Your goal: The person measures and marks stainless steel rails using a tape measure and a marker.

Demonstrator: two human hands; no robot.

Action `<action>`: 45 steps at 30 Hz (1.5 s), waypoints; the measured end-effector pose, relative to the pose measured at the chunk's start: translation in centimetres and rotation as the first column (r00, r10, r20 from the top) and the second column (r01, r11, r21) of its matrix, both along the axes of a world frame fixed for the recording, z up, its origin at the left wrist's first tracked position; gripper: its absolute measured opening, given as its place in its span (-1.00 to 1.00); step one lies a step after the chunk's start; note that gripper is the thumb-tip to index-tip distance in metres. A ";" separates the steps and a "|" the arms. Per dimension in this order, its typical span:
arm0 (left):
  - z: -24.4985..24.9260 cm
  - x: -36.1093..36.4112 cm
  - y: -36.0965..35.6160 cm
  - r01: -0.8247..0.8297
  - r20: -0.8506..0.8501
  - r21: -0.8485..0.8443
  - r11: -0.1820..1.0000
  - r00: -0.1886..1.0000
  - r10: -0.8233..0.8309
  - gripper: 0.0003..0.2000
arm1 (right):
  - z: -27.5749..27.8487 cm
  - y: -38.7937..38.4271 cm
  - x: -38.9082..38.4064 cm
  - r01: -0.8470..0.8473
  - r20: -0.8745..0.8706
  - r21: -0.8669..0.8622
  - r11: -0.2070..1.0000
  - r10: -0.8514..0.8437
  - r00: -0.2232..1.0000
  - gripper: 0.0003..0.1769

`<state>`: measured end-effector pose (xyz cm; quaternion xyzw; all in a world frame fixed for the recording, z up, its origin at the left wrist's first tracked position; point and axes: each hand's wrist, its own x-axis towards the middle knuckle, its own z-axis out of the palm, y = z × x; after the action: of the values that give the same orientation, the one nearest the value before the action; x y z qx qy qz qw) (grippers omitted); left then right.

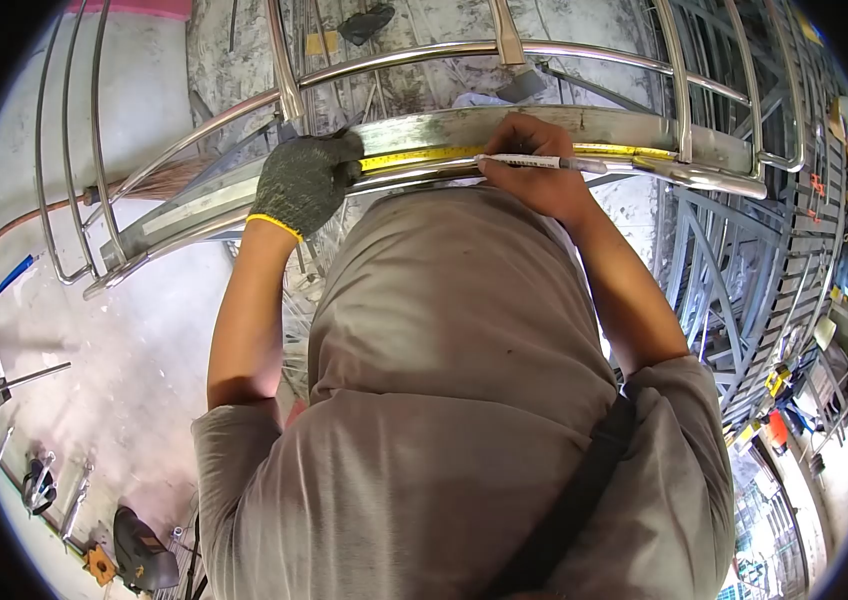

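My left hand point(306, 185), in a dark grey glove with a yellow cuff, is closed at the left end of a yellow tape measure point(414, 158). Its fingers hide that end of the tape. The tape's blade runs rightward along a flat metal bar point(424, 130) and a shiny metal tube point(414, 178). My bare right hand point(534, 175) grips a white marker pen point(534, 160), which lies nearly level with its tip pointing left, close above the tube. Part of the blade passes behind the right hand.
Shiny bent-tube railings point(384, 62) rise beyond the bar, with more upright tubes point(69, 150) at the left. Grey metal frames point(724, 260) are stacked at the right. Loose tools and a dark helmet-like object point(144, 550) lie on the floor at lower left.
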<state>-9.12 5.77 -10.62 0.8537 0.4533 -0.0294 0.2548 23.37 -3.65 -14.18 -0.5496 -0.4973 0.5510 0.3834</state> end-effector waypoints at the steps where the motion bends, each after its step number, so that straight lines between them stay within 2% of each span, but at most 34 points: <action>1: -0.2 -0.1 0.0 0.000 0.003 0.000 1.000 1.000 0.000 -0.76 | -0.3 0.0 -0.3 0.005 -0.007 0.028 1.000 -0.005 1.000 -0.84; 2: -0.2 0.0 -0.1 -0.029 0.049 -0.019 0.999 0.998 0.030 -0.77 | -0.8 -0.1 -0.6 0.010 -0.013 0.056 0.998 -0.010 1.000 -0.84; 12: -0.5 -0.2 -0.1 0.006 0.024 0.013 1.000 1.000 -0.006 -0.74 | -0.8 0.2 -1.0 -0.034 0.028 0.147 0.989 0.030 0.999 -0.85; 17: -0.9 -0.4 -0.2 0.006 0.013 0.059 0.998 1.000 -0.006 -0.77 | 0.4 0.6 -1.3 -0.008 0.026 0.031 0.999 0.007 1.000 -0.83; 20: -1.2 -0.3 -0.1 -0.015 0.028 0.017 1.000 1.000 0.015 -0.79 | 0.6 0.7 -1.4 -0.014 0.027 -0.017 1.000 0.015 1.000 -0.80; 24: -0.3 -0.1 -0.1 -0.007 0.008 0.019 1.000 1.000 0.007 -0.82 | 1.5 1.4 -2.1 0.010 0.053 -0.025 1.000 -0.008 0.999 -0.79; 30: -0.5 -0.2 0.2 0.007 -0.032 -0.007 1.000 0.999 -0.007 -0.85 | 0.0 1.1 -2.8 0.045 0.143 0.035 0.998 -0.050 0.989 -0.79; 33: -0.4 -0.1 0.3 0.004 -0.058 -0.011 1.000 0.998 -0.005 -0.85 | -0.8 0.8 -2.6 0.041 0.142 0.045 0.998 -0.047 0.989 -0.77; 36: -0.6 -0.1 0.4 -0.016 -0.060 -0.025 1.000 0.998 0.014 -0.84 | -1.6 0.5 -2.8 0.111 0.100 0.110 0.988 -0.122 0.987 -0.75; 39: -0.7 -0.1 0.5 -0.016 -0.051 -0.018 1.000 0.999 0.015 -0.84 | -1.5 0.5 -2.7 0.081 0.098 0.144 0.986 -0.096 0.991 -0.77; 45: -0.6 -0.1 1.1 0.025 -0.078 -0.033 0.999 0.997 -0.028 -0.84 | -1.1 0.6 -2.9 0.095 0.042 0.079 0.992 -0.098 0.994 -0.79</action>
<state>-9.17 6.83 -11.21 0.8536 0.4511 -0.0737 0.2500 20.43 -3.07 -15.27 -0.5704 -0.4997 0.4995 0.4188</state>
